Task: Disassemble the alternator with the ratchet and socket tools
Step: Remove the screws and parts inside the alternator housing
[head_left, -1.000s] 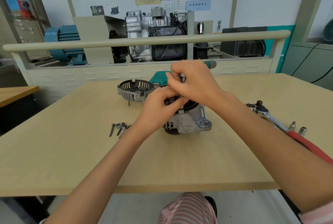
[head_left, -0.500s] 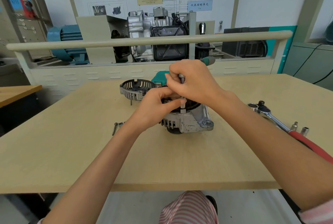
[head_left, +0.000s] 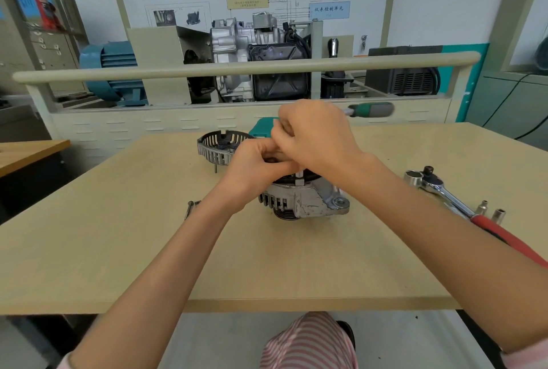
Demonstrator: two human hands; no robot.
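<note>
**A:** Hands — where, and on what?

**B:** Both over the alternator [head_left: 302, 196], mid-desk. Left hand [head_left: 255, 167] comes in from 7 o'clock, fingers curled at the top of the housing; they look pinched round something small and dark, but it is hidden, so I cannot tell what. Right hand [head_left: 317, 137] comes in from 4 o'clock, knuckles up, fingers curled down over a thin metal shaft [head_left: 299, 176] that stands upright on the alternator's top rim. The two hands touch each other.

**B:** A screwdriver handle [head_left: 370, 110], green and grey, sticks out past the right hand toward 2 o'clock. Whether that hand grips it cannot be told.

**A:** Alternator's position?

**B:** Sitting on the desk [head_left: 118, 250], pulley end down, mounting ear toward 4 o'clock.

**A:** Anything else on the desk?

**B:** Slotted cover [head_left: 219, 147] at 10 o'clock of the alternator, near it, not touching. Teal box [head_left: 262, 127] just behind the hands. Loose bolts [head_left: 191, 207] at 9 o'clock, partly hidden by the left forearm. Ratchet [head_left: 439, 187] well apart at 3 o'clock, red grip running under the right forearm; large socket [head_left: 412, 176] touching its head; two small sockets [head_left: 490, 211] upright beside the handle.
</note>
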